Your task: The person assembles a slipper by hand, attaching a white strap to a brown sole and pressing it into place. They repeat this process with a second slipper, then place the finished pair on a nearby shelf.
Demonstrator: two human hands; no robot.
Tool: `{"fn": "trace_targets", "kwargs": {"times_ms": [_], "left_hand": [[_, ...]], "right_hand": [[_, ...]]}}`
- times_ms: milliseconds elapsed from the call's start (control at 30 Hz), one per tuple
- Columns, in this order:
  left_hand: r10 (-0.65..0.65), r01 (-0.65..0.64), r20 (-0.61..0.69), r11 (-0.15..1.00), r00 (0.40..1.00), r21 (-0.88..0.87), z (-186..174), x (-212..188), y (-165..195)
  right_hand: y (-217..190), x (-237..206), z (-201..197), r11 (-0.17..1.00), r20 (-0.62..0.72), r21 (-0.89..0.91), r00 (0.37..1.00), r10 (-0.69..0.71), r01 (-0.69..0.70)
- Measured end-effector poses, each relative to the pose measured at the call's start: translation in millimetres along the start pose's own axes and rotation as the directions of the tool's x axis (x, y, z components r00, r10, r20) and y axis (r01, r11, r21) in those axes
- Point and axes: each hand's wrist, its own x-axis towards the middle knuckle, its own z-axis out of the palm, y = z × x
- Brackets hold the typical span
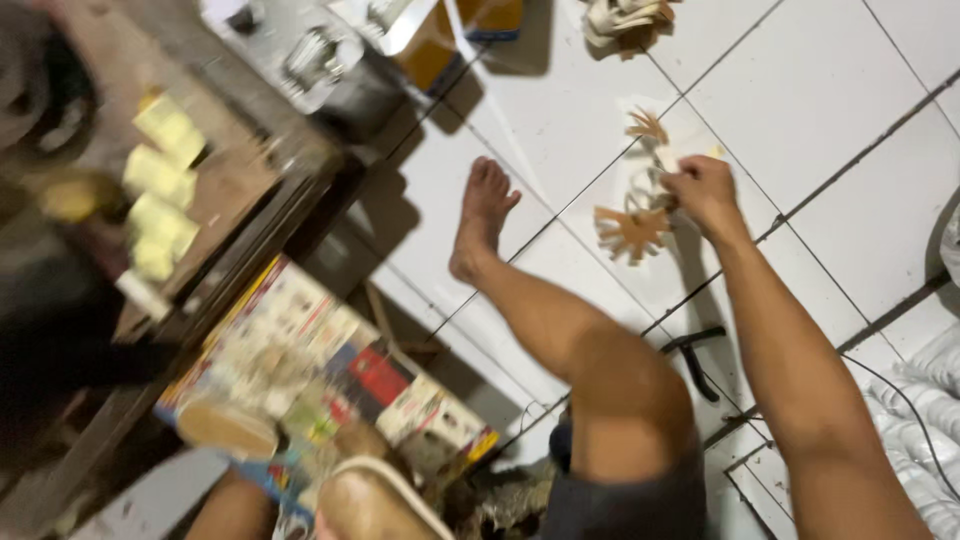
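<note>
Bare arms and feet, dark grey shorts (620,505).

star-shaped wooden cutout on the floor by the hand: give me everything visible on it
The star-shaped cutout is a flat, thin piece in light brown, wood or card by the look, with several short blunt spokes radiating from a solid centre. It lies flat on the white tiled floor, close to a dark grout line. The right hand reaches down just above and right of it; whether the fingers touch it cannot be told through the blur. A smaller similar cutout lies farther off. The person's bare foot rests to its left, apart from it.
</note>
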Motion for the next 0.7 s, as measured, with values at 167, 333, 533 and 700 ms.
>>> {"fn": "trace_targets", "kwargs": {"times_ms": [167,333,533,700], "left_hand": [[0.068,-0.059,0.104,0.994,0.992,-0.088,-34.7,-23.7,20.2],[0.174,-0.132,0.175,0.964,0.969,-0.229,-60.4,-26.5,49.3],[0.265,-0.206,0.126,0.912,0.956,-0.355,-83.0,-28.6,67.9],[0.236,-0.168,0.174,0.928,0.956,-0.334,-103.2,-34.0,72.8]], "right_hand": [[-35.9,-102.4,-20.5,0.898,0.051,0.402,0.974,-0.219,0.180],[-102.6,-195.9,37.4,0.896,0.219,0.247,0.879,-0.423,0.370],[-140.3,-271.7,224.6,0.867,0.521,0.068,0.723,-0.454,0.494],[-140.1,-300.1,306.3,0.456,0.636,-0.249,0.500,-0.589,0.854]]}}
